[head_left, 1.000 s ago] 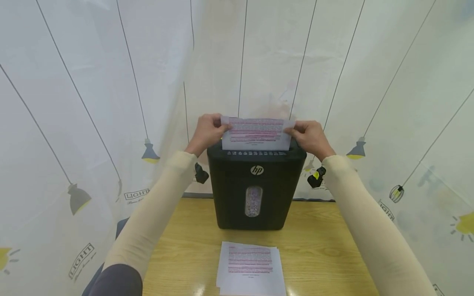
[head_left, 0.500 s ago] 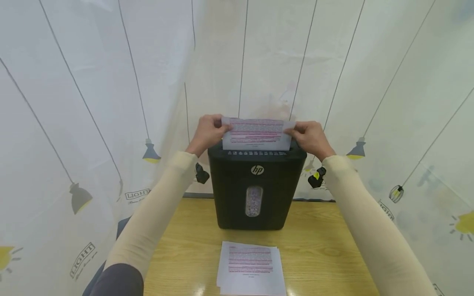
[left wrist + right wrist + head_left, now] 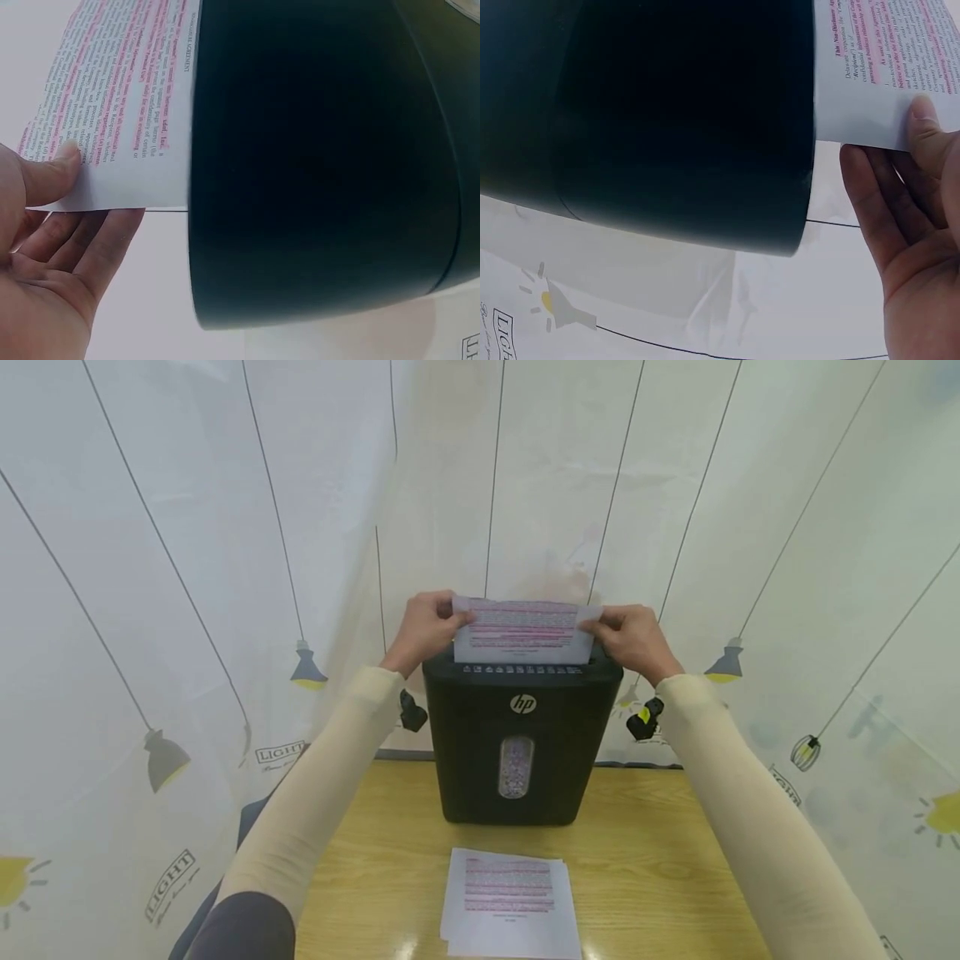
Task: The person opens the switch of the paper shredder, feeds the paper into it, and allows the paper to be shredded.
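A printed sheet of paper [image 3: 522, 647] with pink-highlighted lines stands upright at the top slot of a black HP paper shredder [image 3: 472, 743]. My left hand [image 3: 427, 628] pinches its left edge, thumb in front and fingers behind, as the left wrist view shows on the paper [image 3: 169, 176]. On the opposite edge my right hand [image 3: 636, 639] pinches the sheet the same way, and the right wrist view shows its thumb on the printed side. The sheet's lower edge is hidden at the slot. Shreds show through the shredder's clear window [image 3: 516, 768].
A small stack of similar printed sheets [image 3: 513, 935] lies on the wooden table [image 3: 652, 860] in front of the shredder. Behind it hangs a pale curtain [image 3: 562, 485] with a lamp pattern. Black wrist cameras [image 3: 643, 720] hang under both wrists.
Both hands keep their pinch on the sheet, which stays at the slot at nearly the same height. The whole head view shifts slightly.
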Motion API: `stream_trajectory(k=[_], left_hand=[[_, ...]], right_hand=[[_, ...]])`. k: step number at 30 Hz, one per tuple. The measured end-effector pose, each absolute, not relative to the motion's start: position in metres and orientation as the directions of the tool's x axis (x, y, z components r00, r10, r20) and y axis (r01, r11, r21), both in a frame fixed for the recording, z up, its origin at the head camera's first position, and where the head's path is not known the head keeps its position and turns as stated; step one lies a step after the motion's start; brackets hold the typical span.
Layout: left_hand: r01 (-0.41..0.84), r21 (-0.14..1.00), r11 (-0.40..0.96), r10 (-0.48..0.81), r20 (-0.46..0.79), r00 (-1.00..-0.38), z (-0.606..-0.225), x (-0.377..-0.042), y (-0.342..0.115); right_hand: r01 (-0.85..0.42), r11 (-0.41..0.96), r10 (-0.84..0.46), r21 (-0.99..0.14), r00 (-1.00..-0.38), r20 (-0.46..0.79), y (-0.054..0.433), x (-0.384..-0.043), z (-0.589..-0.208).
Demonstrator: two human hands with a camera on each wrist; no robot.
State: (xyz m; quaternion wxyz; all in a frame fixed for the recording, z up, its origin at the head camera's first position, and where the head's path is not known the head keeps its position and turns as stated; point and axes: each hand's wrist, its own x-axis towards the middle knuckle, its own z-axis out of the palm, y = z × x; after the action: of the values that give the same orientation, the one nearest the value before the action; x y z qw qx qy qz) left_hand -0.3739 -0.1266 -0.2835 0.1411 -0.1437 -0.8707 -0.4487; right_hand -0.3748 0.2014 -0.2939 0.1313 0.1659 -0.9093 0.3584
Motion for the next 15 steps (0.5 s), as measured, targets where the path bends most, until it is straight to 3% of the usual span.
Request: stream_trajectory(k=[15], left_hand=[[0.337, 0.709, 0.619, 0.19, 0.282, -0.941, -0.2896, -0.368, -0.135]], right_hand=[[-0.397, 0.729, -0.308, -0.557, -0.918, 0.25, 0.2007, -0.3724, -0.2916]])
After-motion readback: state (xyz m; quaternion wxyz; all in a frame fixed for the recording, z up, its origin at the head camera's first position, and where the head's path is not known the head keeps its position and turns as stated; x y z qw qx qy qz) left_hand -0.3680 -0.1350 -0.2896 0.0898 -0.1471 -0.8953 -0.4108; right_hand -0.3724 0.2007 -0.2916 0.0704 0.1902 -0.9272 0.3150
